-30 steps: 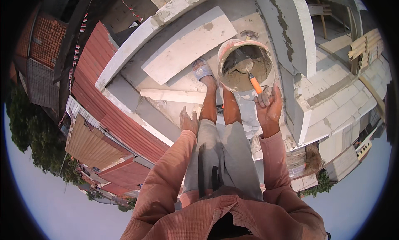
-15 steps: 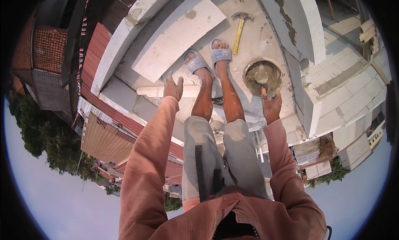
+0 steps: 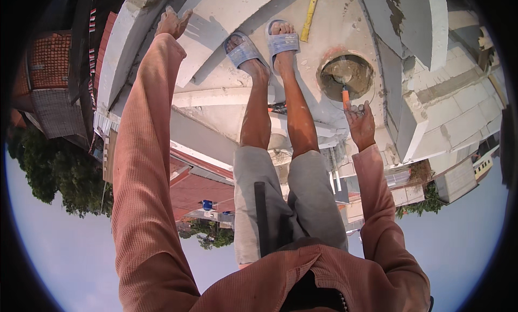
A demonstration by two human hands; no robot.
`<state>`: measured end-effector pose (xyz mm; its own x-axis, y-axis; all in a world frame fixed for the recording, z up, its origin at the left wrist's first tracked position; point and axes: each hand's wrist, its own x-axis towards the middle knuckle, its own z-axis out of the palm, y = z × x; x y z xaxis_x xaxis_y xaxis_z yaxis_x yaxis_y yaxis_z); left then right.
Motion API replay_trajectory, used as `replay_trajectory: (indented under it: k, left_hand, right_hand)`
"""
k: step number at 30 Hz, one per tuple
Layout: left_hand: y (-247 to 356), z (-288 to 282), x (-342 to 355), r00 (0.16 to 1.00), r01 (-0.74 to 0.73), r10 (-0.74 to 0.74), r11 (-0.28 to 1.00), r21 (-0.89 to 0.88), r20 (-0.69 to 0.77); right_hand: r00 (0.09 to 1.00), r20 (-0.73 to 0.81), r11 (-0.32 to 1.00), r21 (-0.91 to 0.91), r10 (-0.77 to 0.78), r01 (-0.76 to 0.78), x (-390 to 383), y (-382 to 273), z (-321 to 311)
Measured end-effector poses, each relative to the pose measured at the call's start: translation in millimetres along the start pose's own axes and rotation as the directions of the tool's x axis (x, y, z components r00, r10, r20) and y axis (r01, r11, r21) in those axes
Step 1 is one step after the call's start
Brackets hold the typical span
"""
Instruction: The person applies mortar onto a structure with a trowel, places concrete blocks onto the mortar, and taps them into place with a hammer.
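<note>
My left hand (image 3: 174,24) is open with its fingers spread, near the inner side of the low white wall (image 3: 120,47) and over the large pale slab (image 3: 216,28). The hand's shadow falls on the slab, and it holds nothing. On the right, the fingers of my right hand (image 3: 360,124) are curled at the end of the orange handle of a trowel (image 3: 346,98). The trowel's blade lies in a round bucket (image 3: 370,74) and is hard to make out against the wet grey mortar (image 3: 353,75) there.
A yellow-handled hammer (image 3: 309,15) lies beyond my sandalled feet (image 3: 283,42), its head partly cut off by the frame. A long pale block (image 3: 216,97) lies left of my legs. The grey wall (image 3: 402,28) rises right of the bucket. Roofs and trees show beyond the edge.
My left hand has moved left and forward, from beside the long block to above the slab near the wall. My right hand stays at the trowel handle. The whole view has shifted.
</note>
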<state>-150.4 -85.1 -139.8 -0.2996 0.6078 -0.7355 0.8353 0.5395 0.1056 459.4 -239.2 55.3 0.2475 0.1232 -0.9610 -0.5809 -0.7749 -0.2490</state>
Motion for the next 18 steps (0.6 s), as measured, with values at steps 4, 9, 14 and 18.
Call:
replay_trajectory:
  k: [4, 9, 14, 18]
  left_hand:
    - [-11.8, 25.1, 45.8, 0.987, 0.058, -0.059, 0.998, 0.011, 0.152]
    - [-33.3, 39.9, 67.3, 0.983, -0.001, 0.026, 0.991, -0.135, 0.182]
    - [21.1, 42.6, 44.6, 0.977, 0.117, -0.108, 0.992, -0.041, 0.182]
    - [2.4, 27.3, 40.2, 0.984, 0.042, -0.054, 0.996, 0.077, 0.171]
  right_hand:
    - [1.000, -0.001, 0.989, -0.149, -0.002, 0.002, 2.6, -3.0, -10.0]
    - [1.000, -0.026, 0.983, -0.183, 0.004, -0.008, 3.8, 22.6, -6.2]
    - [0.918, 0.027, 0.635, -0.714, -0.397, 0.295, -17.9, 25.6, -71.1]
    - [0.862, -0.158, 0.652, -0.722, -0.482, 0.232, -52.1, 47.2, -5.3]
